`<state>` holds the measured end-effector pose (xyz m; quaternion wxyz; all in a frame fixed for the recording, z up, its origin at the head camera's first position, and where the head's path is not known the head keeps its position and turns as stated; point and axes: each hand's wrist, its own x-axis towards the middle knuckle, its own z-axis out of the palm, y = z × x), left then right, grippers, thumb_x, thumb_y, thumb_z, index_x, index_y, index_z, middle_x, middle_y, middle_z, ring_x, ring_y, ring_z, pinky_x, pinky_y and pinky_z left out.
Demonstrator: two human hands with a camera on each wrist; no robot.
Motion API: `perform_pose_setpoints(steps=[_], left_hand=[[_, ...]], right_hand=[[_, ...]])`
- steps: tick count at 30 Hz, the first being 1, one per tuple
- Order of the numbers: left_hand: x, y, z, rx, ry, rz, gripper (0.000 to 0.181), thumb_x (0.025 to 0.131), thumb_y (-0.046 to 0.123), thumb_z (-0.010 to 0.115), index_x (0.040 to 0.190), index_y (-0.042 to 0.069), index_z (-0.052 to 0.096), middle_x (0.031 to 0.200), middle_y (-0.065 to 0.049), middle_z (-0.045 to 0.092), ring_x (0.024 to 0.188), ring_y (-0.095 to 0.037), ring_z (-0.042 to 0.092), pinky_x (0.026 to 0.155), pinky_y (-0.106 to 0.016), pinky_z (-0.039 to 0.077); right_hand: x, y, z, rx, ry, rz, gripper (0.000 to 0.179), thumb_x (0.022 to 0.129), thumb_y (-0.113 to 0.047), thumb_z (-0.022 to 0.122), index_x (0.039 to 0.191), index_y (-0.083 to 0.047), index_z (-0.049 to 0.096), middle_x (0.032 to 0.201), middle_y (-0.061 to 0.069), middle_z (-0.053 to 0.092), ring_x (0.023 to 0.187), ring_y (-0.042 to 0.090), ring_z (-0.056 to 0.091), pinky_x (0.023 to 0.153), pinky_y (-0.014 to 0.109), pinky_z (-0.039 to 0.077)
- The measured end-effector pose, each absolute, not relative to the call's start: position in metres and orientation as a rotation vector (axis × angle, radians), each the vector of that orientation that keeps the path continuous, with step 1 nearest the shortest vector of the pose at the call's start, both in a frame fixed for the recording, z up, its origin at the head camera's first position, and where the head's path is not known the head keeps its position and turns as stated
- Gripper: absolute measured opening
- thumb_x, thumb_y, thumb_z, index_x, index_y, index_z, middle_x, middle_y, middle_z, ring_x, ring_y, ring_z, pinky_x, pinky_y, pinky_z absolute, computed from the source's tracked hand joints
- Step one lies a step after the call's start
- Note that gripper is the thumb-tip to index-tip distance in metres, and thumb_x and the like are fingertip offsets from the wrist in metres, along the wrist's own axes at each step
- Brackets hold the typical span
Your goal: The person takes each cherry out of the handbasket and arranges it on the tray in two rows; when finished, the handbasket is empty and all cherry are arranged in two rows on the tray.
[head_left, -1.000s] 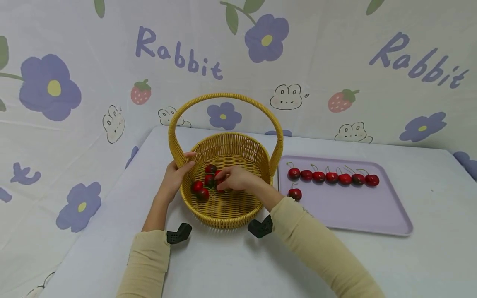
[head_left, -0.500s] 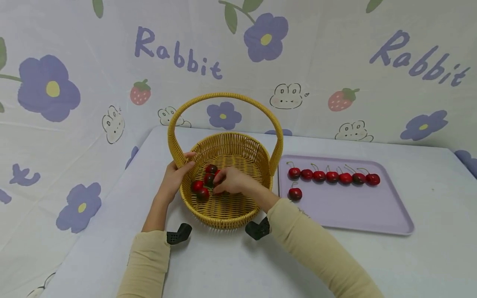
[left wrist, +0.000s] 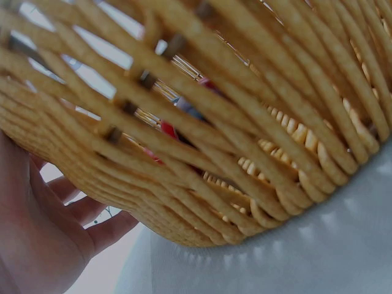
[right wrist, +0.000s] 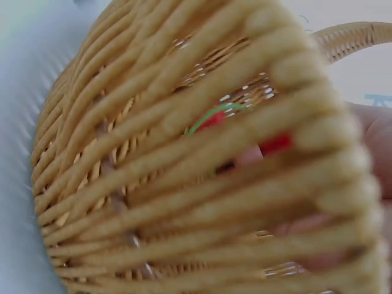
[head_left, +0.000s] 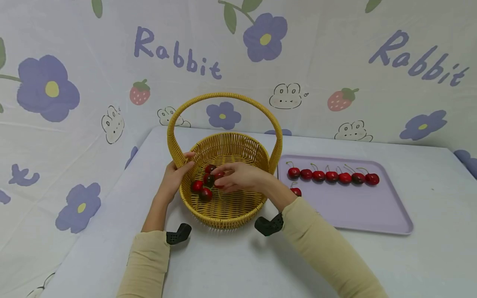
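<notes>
A yellow wicker basket [head_left: 223, 221] with a tall arched handle holds several dark red cherries [head_left: 197, 186], grouped on the left of its floor. My left hand [head_left: 172, 179] grips the basket's left side by the handle's foot, the thumb over the rim. My right hand [head_left: 242, 177] reaches in from the right, its fingertips among the cherries. Red shows between and just below those fingers; I cannot tell whether they pinch a cherry. In the right wrist view, a fingertip [right wrist: 248, 156] shows through the weave beside a red cherry [right wrist: 277, 144].
A lilac tray [head_left: 357, 211] lies right of the basket. Along its back runs a row of several cherries [head_left: 331, 177], with one more cherry [head_left: 296, 191] in front at the left, partly behind the right forearm. A white cloth covers the table [head_left: 208, 265]; a printed curtain hangs behind.
My right wrist has shifted right while its fingertips stay among the cherries, the fingers now more spread. The nearest cherry in the basket has moved slightly right. The left hand stays put.
</notes>
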<state>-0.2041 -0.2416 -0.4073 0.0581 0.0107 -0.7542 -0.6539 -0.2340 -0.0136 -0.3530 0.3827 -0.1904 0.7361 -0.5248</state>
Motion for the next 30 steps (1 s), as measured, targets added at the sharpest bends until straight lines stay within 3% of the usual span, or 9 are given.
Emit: perform_pose_setpoints(steps=[12,18,26,30], left_hand=[[-0.205,-0.242,-0.409,0.041,-2.284,-1.988,0.038,0.099,0.018,0.052,0.134,0.004,0.051,0.14,-0.015,0.045,0.126,-0.028,0.041,0.105,-0.046,0.027],[-0.205,-0.242,-0.407,0.026,-2.286,-1.982,0.04,0.099,0.02,0.053,0.135,0.003,0.051,0.139,-0.016,0.045,0.127,-0.028,0.041,0.106,-0.045,0.026],[-0.204,-0.241,-0.406,0.03,-2.287,-1.995,0.041,0.099,0.021,0.053,0.136,0.003,0.05,0.14,-0.016,0.045,0.127,-0.028,0.04,0.106,-0.044,0.027],[-0.204,-0.241,-0.406,0.041,-2.291,-1.992,0.041,0.099,0.021,0.053,0.136,0.004,0.05,0.14,-0.016,0.045,0.126,-0.027,0.041,0.106,-0.044,0.027]], right_hand=[[-0.232,0.004,-0.349,-0.483,1.779,-1.466,0.035,0.094,-0.01,0.061,0.126,0.002,0.056,0.102,0.014,0.06,0.09,0.027,0.061,0.089,0.045,0.047],[-0.228,0.013,-0.342,-0.454,1.668,-1.597,0.033,0.097,-0.012,0.055,0.126,0.004,0.053,0.108,0.015,0.06,0.099,0.034,0.062,0.094,0.047,0.043],[-0.222,0.028,-0.338,-0.459,1.619,-1.645,0.041,0.098,-0.002,0.051,0.136,0.009,0.042,0.133,0.025,0.046,0.109,0.035,0.058,0.094,0.042,0.044],[-0.22,0.04,-0.339,-0.47,1.704,-1.582,0.039,0.095,-0.006,0.057,0.132,0.005,0.05,0.128,0.017,0.052,0.113,0.032,0.055,0.097,0.041,0.042]])
